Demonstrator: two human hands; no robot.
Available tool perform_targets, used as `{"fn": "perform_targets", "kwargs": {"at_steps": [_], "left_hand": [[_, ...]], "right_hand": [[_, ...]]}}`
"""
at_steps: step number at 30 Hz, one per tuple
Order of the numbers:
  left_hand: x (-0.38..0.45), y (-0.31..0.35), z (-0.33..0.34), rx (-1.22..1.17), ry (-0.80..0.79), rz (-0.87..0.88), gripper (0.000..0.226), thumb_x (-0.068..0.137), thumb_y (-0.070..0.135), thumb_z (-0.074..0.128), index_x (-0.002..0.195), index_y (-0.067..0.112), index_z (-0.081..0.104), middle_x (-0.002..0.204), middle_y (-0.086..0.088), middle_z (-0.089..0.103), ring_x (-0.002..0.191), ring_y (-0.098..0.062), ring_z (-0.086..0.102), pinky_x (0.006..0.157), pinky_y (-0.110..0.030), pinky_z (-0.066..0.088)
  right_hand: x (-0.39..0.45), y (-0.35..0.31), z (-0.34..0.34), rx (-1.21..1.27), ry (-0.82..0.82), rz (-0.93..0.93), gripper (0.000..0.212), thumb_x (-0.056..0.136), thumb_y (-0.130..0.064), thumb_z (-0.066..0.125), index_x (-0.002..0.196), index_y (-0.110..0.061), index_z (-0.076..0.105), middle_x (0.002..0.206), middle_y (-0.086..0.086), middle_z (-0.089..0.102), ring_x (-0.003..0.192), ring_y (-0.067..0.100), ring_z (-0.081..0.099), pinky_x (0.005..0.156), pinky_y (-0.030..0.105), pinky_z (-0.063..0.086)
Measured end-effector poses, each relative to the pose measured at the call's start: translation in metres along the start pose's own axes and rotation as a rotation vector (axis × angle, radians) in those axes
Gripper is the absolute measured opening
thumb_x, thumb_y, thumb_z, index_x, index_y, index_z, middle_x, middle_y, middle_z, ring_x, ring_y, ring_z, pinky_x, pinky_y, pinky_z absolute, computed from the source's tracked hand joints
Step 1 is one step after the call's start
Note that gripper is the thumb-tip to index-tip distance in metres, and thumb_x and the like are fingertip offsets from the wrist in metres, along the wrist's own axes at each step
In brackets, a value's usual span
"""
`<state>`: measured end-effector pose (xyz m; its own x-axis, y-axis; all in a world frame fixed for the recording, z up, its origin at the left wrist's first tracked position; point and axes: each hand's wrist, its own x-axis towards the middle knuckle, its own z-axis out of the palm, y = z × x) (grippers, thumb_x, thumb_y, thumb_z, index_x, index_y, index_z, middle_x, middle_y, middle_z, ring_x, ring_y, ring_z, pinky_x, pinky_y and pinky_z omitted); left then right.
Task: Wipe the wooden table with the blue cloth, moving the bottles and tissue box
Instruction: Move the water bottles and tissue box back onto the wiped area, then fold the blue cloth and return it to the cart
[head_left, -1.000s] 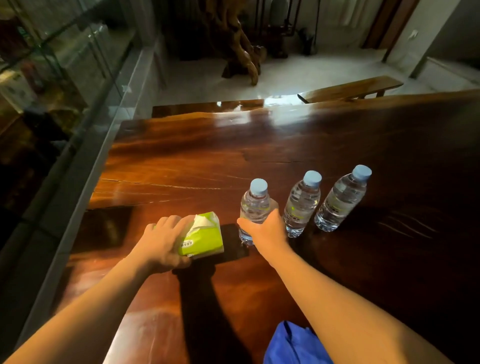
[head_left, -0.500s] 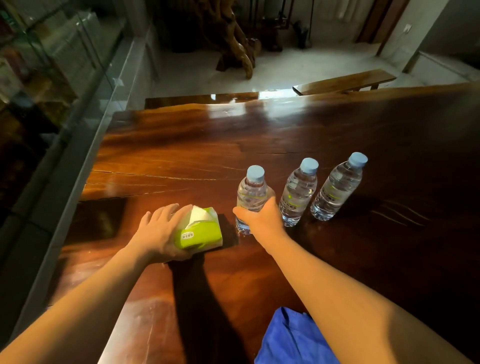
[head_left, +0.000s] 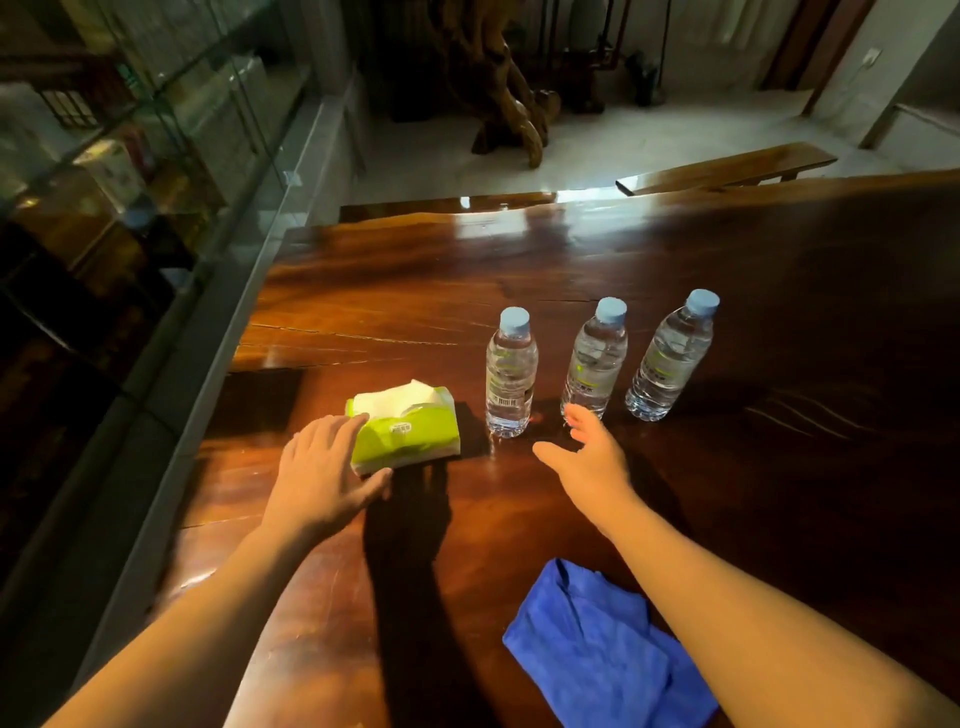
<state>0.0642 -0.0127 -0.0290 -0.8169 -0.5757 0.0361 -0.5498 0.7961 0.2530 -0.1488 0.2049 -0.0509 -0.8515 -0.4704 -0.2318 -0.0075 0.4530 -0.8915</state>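
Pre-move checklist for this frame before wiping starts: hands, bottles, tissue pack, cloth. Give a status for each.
1. Right hand free to take the cloth: ok, open and holding nothing.
2. Left hand free: not ok, resting against the tissue pack.
3. Three bottles upright and capped: ok.
4. Blue cloth within reach: ok, beside the right forearm.
5. Table dirt to target: cannot tell.

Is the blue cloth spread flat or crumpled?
Crumpled. The blue cloth lies bunched in folds on the wooden table; neither hand touches it.
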Motion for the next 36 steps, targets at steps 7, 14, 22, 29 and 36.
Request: {"fn": "perform_targets", "kwargs": {"at_steps": [7,14,22,29,36], "left_hand": [[-0.083,0.062,0.019,-0.149,-0.007,-0.153,0.044,0.085,0.031,0.067,0.125,0.014,0.060,0.126,-0.010,0.061,0.122,-0.029,0.051,0.103,-0.039,0.040],[-0.140,0.144,0.059,-0.329,-0.217,-0.307,0.057,0.086,0.041,0.063,0.135,0.019,0.047,0.135,-0.008,0.053,0.125,-0.024,0.051,0.102,-0.032,0.041],[-0.142,0.178,0.093,-0.372,-0.329,-0.361,0.067,0.083,0.043,0.065,0.140,0.018,0.040,0.141,-0.009,0.050,0.130,-0.029,0.046,0.105,-0.037,0.039],[-0.122,0.182,0.104,-0.358,-0.304,-0.367,0.077,0.078,0.044,0.072,0.141,0.012,0.041,0.139,-0.014,0.051,0.129,-0.033,0.046,0.106,-0.041,0.040],[-0.117,0.184,0.095,-0.587,-0.298,-0.332,0.043,0.072,0.032,0.078,0.108,0.012,0.066,0.105,-0.010,0.072,0.099,-0.031,0.065,0.085,-0.049,0.053]], "right_hand": [[-0.066,0.036,-0.045,-0.104,-0.106,-0.027,0.040,0.080,-0.027,0.072,0.118,-0.023,0.062,0.111,-0.004,0.063,0.104,0.014,0.060,0.083,0.028,0.046],[-0.115,0.070,-0.077,-0.315,-0.128,0.016,0.039,0.083,-0.025,0.066,0.121,-0.018,0.062,0.118,0.004,0.065,0.104,0.021,0.061,0.087,0.030,0.048],[-0.136,0.101,-0.088,-0.397,-0.095,0.199,0.045,0.079,-0.026,0.065,0.122,-0.016,0.060,0.117,0.009,0.067,0.110,0.028,0.060,0.087,0.031,0.046],[-0.137,0.109,-0.077,-0.500,-0.154,0.205,0.062,0.076,-0.039,0.071,0.129,-0.012,0.054,0.128,0.013,0.054,0.116,0.032,0.055,0.088,0.033,0.044],[-0.136,0.106,-0.074,-0.526,-0.160,0.157,0.042,0.079,-0.031,0.068,0.119,-0.029,0.059,0.116,0.004,0.052,0.097,0.026,0.057,0.072,0.028,0.042]]}}
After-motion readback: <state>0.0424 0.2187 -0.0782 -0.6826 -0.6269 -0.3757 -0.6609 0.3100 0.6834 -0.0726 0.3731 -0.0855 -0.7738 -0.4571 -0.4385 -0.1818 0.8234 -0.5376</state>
